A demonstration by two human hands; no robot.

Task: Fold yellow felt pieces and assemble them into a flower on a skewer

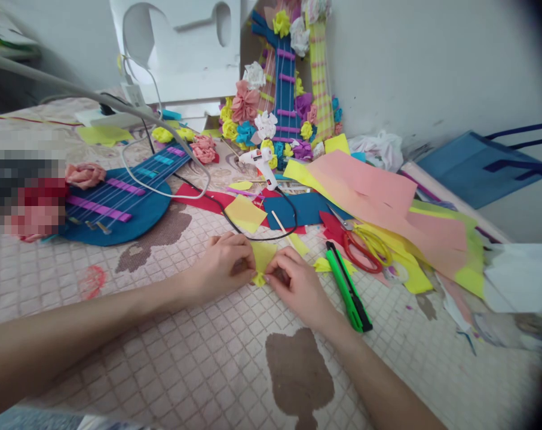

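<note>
Between my two hands is a small piece of yellow crepe paper (264, 254), its lower edge gathered and crinkled. My left hand (228, 263) pinches its left side between thumb and fingers. On the other side, my right hand (295, 278) pinches the lower right edge. A green utility knife (348, 286) lies just right of my right hand. Beyond the hands are a yellow paper square (246, 213) and the black cord of a white glue gun (260, 164). Red-handled scissors (360, 252) rest to the right, partly among paper scraps.
A blue paper guitar (118, 203) with paper roses lies at the left. More flower-covered guitars (285, 89) lean against the back. Pink paper sheets (364, 185) spread over yellow ones at right. A white cable (95, 95) loops across the upper left. The patterned tablecloth (185, 358) has worn brown patches.
</note>
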